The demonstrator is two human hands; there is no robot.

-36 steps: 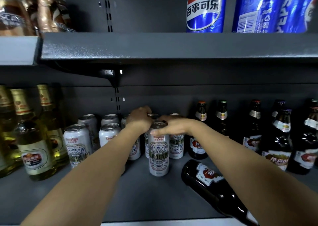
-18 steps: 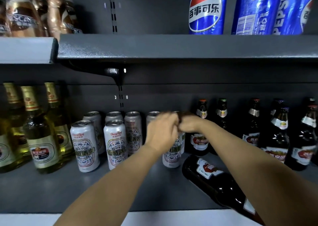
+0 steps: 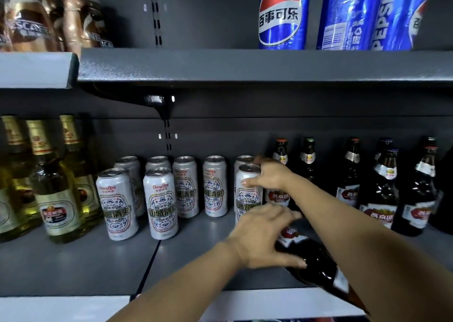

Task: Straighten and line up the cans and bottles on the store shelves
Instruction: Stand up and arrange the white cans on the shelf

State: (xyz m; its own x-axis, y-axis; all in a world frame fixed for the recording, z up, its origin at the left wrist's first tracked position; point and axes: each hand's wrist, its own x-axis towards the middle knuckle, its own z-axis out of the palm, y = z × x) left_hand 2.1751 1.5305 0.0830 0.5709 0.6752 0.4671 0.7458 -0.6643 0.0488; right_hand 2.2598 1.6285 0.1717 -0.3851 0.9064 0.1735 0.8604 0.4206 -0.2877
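Several silver beer cans (image 3: 161,204) stand in loose rows on the middle of the grey shelf (image 3: 73,260). My right hand (image 3: 272,174) grips the top of the rightmost front silver can (image 3: 247,199), which stands upright. Just right of it, a dark brown bottle (image 3: 316,260) lies on its side, its base pointing toward the shelf's front edge. My left hand (image 3: 264,236) is spread over that bottle's neck and shoulder, fingers apart and thumb underneath; the neck is hidden behind the hand.
Upright dark beer bottles (image 3: 380,189) fill the right of the shelf, and yellow-green bottles (image 3: 54,191) the left. On the shelf above are blue Pepsi cans (image 3: 282,15) and brown coffee bottles (image 3: 29,22). Bare shelf lies in front of the cans.
My left hand has left the can tops and dropped forward and down onto the lying bottle. My right hand has stayed on the rightmost cans. The view has shifted left.
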